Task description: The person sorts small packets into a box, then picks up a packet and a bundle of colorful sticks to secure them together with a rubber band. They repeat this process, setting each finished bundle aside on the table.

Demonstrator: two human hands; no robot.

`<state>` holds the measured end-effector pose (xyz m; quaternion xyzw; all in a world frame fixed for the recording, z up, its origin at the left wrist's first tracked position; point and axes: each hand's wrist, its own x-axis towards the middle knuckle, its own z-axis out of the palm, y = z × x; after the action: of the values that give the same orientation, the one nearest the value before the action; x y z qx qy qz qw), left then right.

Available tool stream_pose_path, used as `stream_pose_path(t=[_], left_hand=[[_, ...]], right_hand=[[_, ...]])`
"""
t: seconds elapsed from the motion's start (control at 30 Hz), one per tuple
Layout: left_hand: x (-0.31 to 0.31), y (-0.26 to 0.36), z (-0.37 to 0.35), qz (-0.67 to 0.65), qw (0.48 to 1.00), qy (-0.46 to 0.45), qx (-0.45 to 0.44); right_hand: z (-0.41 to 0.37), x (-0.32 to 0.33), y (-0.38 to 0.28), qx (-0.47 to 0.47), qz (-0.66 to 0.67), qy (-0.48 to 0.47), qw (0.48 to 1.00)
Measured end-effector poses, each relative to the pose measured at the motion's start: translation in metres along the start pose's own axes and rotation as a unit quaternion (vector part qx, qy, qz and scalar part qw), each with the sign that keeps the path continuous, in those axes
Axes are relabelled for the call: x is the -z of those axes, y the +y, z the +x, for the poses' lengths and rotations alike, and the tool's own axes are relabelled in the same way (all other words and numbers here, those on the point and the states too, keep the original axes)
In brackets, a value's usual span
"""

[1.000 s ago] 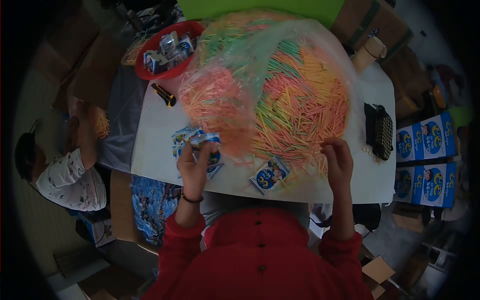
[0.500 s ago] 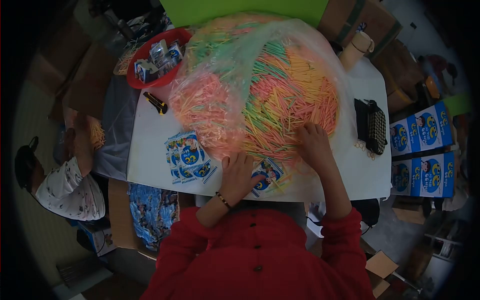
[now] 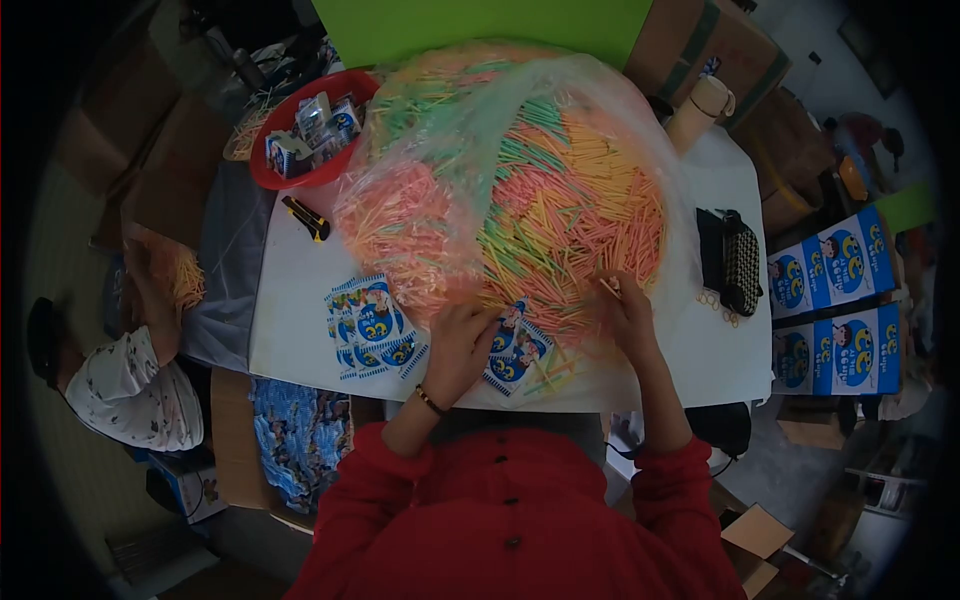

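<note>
A large clear plastic bag [image 3: 455, 160] lies open on the table, heaped with thin pink, yellow, orange and green sticks [image 3: 570, 200]. At its near edge my left hand [image 3: 460, 345] is closed on a small blue-and-white printed packet [image 3: 508, 328], held partly upright. Beneath it another such packet [image 3: 518, 362] lies flat on the table. My right hand [image 3: 628, 315] is raised at the near right of the heap, its fingers pinched round a few sticks [image 3: 609, 286] whose ends show. Left of my left hand rests a group of flat packets [image 3: 370, 335].
A red bowl [image 3: 285, 175] with packets stands back left, near a yellow-black utility knife [image 3: 307, 218]. A beige bottle [image 3: 700, 112] and patterned pouch [image 3: 741, 265] lie right. Blue printed boxes [image 3: 840, 260] stand farther right. Another person [image 3: 140, 385] sits at left beside a box of packets [image 3: 300, 430].
My right hand has lifted off the heap with sticks in its fingers. My left hand has shifted slightly and now raises a packet off the table. The whole view has moved a little.
</note>
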<state>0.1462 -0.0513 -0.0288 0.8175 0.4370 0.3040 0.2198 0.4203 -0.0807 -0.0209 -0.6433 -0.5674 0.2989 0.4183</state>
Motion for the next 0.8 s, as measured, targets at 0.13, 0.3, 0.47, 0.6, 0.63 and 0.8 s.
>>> stream_pose_path(t=[0.13,0.3,0.47,0.6,0.63,0.8], left_hand=[[-0.006,-0.003,0.004,-0.153,0.987,0.040,-0.009],[-0.028,-0.015,-0.004,-0.408,0.904,0.008,0.127],[-0.011,-0.002,0.007,-0.728,0.619,-0.056,0.290],[-0.004,0.011,0.012,-0.738,0.589,-0.075,0.321],[-0.003,0.012,0.012,-0.748,0.567,-0.087,0.335],[-0.019,0.008,0.000,-0.733,0.585,-0.105,0.331]], right_hand=[[-0.005,-0.028,0.021,0.071,0.177,0.067,0.979],[-0.007,-0.030,0.014,-0.015,0.094,0.038,0.995],[0.010,-0.015,0.013,-0.168,0.409,0.070,0.894],[0.013,-0.002,0.008,-0.277,0.643,0.061,0.712],[0.013,-0.003,0.006,-0.276,0.643,0.060,0.712],[-0.001,-0.020,-0.001,-0.249,0.566,0.049,0.784]])
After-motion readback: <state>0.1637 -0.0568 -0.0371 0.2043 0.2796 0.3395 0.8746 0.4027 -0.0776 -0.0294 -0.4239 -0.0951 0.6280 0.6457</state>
